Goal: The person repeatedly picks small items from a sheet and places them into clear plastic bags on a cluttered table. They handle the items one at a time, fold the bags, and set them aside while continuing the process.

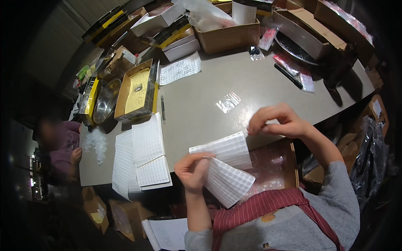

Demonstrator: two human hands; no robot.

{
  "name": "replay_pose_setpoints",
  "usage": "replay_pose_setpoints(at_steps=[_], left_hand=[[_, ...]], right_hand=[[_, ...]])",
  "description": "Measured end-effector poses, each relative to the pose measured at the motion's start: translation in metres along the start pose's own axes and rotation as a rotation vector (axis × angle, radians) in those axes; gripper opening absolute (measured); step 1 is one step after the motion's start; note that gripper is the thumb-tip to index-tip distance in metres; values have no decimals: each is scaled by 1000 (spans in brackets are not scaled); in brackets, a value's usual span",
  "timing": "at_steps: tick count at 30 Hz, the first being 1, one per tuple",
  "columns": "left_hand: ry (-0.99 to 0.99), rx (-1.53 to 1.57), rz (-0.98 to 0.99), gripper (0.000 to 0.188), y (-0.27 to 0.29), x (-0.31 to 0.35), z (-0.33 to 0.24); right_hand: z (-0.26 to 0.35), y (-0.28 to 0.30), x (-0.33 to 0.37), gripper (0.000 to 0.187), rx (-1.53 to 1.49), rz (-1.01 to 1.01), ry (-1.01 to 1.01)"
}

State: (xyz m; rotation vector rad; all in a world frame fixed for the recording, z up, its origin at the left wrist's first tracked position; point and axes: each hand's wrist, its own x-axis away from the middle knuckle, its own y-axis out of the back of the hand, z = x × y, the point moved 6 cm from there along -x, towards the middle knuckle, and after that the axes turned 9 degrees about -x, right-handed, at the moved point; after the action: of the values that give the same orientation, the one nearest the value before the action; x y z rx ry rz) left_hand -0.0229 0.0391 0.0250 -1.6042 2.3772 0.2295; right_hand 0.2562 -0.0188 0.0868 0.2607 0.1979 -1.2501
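My left hand is closed at the table's front edge, its thumb and fingers pinching sheets of round white stickers. One sticker sheet lies toward the tabletop, while a folded-over sheet hangs down toward my lap. My right hand is raised just beyond the sheet's right corner, fingers curled into a pinch. Something small and whitish shows between them, too little visible to name. A small clear zip bag lies flat on the table ahead of my hands. Below them, an open cardboard box holds many clear and pinkish small bags.
More sticker sheets, bound by a band, lie left beside a pen. An open carton and a metal bowl stand behind. Boxes line the far edge. A black marker lies right. Another person sits left.
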Motion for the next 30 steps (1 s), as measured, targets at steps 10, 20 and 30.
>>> replay_pose_setpoints(at_steps=[10, 20, 30], left_hand=[[-371, -511, 161, 20, -29, -14, -62], [-280, -531, 176, 19, -39, -21, -33], [-376, -515, 166, 18, -46, -32, -21]], right_hand=[[13, -52, -55, 23, 369, 183, 110], [-12, -49, -46, 15, 578, 132, 311], [-29, -30, -56, 17, 408, 2, 105]])
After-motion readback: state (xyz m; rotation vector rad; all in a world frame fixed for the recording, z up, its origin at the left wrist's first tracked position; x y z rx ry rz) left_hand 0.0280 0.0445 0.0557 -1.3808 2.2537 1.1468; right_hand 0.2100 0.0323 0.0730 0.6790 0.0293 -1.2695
